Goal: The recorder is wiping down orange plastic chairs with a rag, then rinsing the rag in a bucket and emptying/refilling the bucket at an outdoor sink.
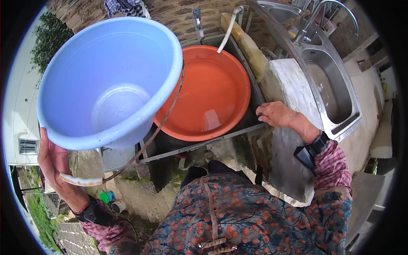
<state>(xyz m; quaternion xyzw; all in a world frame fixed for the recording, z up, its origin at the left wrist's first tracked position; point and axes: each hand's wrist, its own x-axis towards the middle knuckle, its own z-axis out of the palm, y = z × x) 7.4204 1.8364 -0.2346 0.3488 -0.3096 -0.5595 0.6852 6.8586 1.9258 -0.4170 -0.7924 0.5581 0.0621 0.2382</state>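
Observation:
My left hand (pixel 55 164) grips the near left rim of a blue plastic bucket (pixel 78 73), tilted so that its inside faces me. The bucket's thin rusty handle, with a white grip (pixel 81 180), hangs down past my wrist. Behind it, partly hidden, an orange-red plastic basin (pixel 210 89) sits in a dark stone trough (pixel 245 124); water in it shows ripples and a bright reflection. My right hand (pixel 275 114) is at the trough's right corner, fingers curled, with nothing plainly seen in it. Whether it touches the edge is unclear.
A tap (pixel 197 24) is on the brick wall, and a white pipe (pixel 228 33) ends over the basin's rim. To the right stand a pale stone slab (pixel 296 89) and a steel double sink (pixel 331 86). A green tub (pixel 106 197) and a small white bucket (pixel 118 206) lie lower left.

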